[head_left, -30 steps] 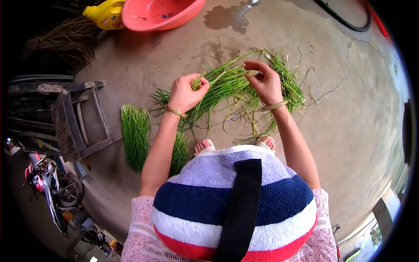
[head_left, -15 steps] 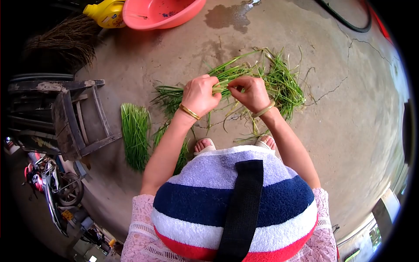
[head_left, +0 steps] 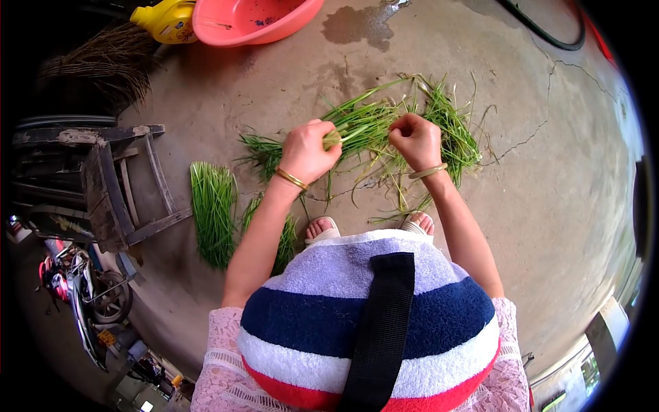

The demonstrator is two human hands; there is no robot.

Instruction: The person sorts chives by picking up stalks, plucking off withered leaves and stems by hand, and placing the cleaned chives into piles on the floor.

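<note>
My left hand (head_left: pixel 306 151), with a gold bangle at the wrist, is wrapped round a bunch of chives (head_left: pixel 332 140). The pale cut ends show at its thumb side, and green leaf tips stick out to the left. To the right, my right hand (head_left: pixel 417 141) is closed in a pinch; what its fingertips hold, if anything, is too small to make out. Behind and beside it lies a loose pile of chives (head_left: pixel 453 130), mixed with yellowed strands. A neat bundle of chives (head_left: pixel 213 214) rests on the floor at left, with another bundle (head_left: pixel 285 248) partly hidden by my left forearm.
A pink basin (head_left: pixel 257 27) and a yellow jug (head_left: pixel 168 22) stand at the far left, near a twig broom (head_left: pixel 103 65). The worn wooden stool (head_left: pixel 110 185) is at left, with a motorcycle (head_left: pixel 86 295) below it. A black hose (head_left: pixel 549 38) curves across the concrete floor at upper right.
My right hand has pulled away to the right from the bunch, staying pinched. My left hand has shifted slightly left, still gripping the chives.
</note>
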